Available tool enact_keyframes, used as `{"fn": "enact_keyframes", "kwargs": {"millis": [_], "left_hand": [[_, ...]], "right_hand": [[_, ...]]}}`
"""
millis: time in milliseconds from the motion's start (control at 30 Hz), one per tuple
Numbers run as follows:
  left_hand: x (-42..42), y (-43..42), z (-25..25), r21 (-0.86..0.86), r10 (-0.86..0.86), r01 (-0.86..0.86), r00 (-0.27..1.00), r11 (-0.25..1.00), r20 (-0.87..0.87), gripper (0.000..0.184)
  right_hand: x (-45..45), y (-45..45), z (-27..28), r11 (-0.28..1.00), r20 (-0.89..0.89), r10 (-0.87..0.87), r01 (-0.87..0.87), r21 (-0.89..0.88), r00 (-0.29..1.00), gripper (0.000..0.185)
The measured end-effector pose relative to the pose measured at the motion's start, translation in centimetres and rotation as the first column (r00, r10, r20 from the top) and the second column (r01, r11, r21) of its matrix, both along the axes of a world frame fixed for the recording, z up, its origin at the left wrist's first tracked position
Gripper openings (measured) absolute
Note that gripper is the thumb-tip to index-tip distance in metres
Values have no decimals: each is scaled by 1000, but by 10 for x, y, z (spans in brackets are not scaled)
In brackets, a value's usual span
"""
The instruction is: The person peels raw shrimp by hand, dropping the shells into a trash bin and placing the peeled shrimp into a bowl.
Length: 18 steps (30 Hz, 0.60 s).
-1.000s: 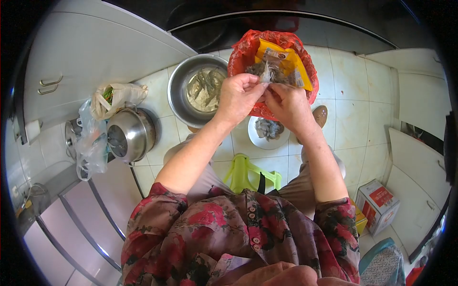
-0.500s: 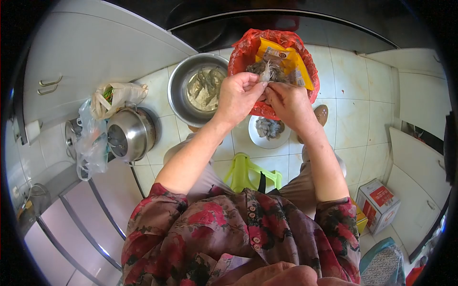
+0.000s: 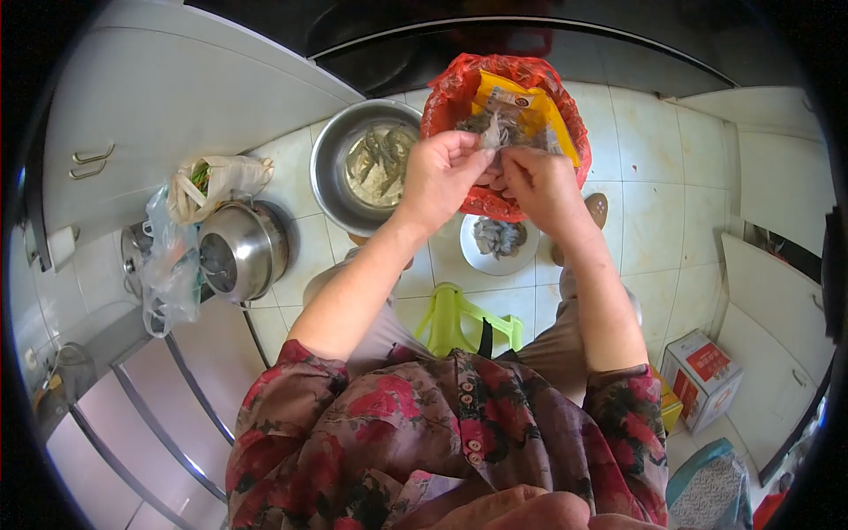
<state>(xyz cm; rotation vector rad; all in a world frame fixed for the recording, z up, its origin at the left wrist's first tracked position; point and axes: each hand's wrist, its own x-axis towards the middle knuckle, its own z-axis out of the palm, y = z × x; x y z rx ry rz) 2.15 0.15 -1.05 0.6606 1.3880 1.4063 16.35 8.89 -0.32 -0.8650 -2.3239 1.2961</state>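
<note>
A pale shrimp [image 3: 491,134] is pinched in the fingertips of my left hand [image 3: 442,177], over the bin lined with a red bag [image 3: 442,99]. Close on its right, my right hand [image 3: 541,184] has thumb and forefinger pressed together; whether they grip part of the shrimp is too small to tell. A yellow packet [image 3: 548,110] and greyish scraps lie inside the bin. Just below the bin, a white plate [image 3: 477,254] holds peeled-looking grey shrimp [image 3: 499,237]. Several shrimp [image 3: 382,159] lie in the metal basin [image 3: 329,181] left of my left hand.
A green plastic stool [image 3: 446,320] stands between my legs. On the left are a steel pot [image 3: 256,247], a clear plastic bag [image 3: 172,274] and a cloth bag with greens [image 3: 238,177]. A red and white box [image 3: 702,378] sits at the lower right, by the cabinets.
My right hand has shifted slightly right, away from my left hand, and its fingers have curled more. My left hand stays nearly in place with the shrimp.
</note>
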Motion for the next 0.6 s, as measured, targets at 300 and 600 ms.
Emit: {"fn": "enact_keyframes", "kwargs": {"millis": [300,600], "left_hand": [[-16,-2,9,-6,-41,45,950,999,310,24],[-12,-1,13,13,18,-25,928,1000,372,24]], "right_hand": [[6,6,18,738,-147,-163,21,-675,976,23],[4,9,13,564,-151,-261,24,-826,953,15]]}}
